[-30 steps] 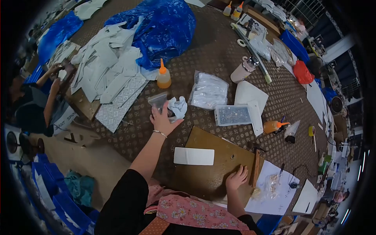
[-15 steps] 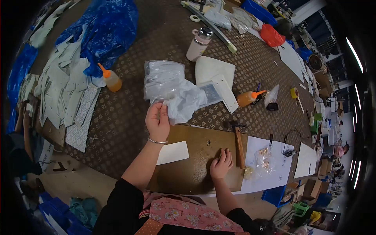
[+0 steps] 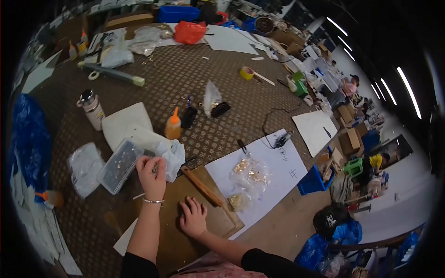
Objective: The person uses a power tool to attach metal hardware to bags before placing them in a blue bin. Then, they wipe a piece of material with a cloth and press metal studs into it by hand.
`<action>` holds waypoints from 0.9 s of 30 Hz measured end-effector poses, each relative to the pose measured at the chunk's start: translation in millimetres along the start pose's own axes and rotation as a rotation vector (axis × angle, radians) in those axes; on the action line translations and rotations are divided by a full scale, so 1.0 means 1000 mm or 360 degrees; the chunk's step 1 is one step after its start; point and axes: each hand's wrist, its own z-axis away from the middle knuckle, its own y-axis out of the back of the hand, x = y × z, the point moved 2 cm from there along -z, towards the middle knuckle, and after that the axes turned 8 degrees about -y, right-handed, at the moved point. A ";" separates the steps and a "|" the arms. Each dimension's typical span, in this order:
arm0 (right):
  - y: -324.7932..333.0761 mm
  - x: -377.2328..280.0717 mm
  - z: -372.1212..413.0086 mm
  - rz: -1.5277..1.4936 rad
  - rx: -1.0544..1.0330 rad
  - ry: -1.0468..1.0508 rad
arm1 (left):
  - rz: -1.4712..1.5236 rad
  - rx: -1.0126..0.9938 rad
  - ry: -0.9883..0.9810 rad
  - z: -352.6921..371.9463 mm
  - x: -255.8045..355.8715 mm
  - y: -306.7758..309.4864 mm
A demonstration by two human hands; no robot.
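My left hand point(image 3: 152, 180) is closed at the right edge of a clear plastic box point(image 3: 115, 178), its fingertips pinched on small greyish, shiny pieces point(image 3: 155, 168) that look like metal. Similar small bits lie scattered inside the box. Just right of that hand is a crumpled white plastic bag point(image 3: 172, 160). My right hand point(image 3: 193, 218) rests palm down, fingers spread, on a brown board point(image 3: 178, 248), holding nothing. A hammer's wooden handle point(image 3: 202, 186) lies just beyond it. A white rectangular piece point(image 3: 125, 238) lies partly beneath my left forearm.
Behind the box are a white pad point(image 3: 127, 121), a flask point(image 3: 92, 110) and an orange-tipped glue bottle point(image 3: 174, 125). A clear packet point(image 3: 86, 169) lies left. Bags of gold-coloured parts point(image 3: 250, 173) sit on white paper point(image 3: 282, 169). Yellow tape point(image 3: 246, 72) lies farther back.
The view has swung to the right. My left hand has let go of the white bag, which now lies right of the uncovered box, and pinches small pieces. My right hand stays on the board.
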 end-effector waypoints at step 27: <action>-0.010 -0.003 0.010 0.0105 0.0050 0.0113 | 0.0884 -0.1408 0.1318 0.257 -0.066 0.250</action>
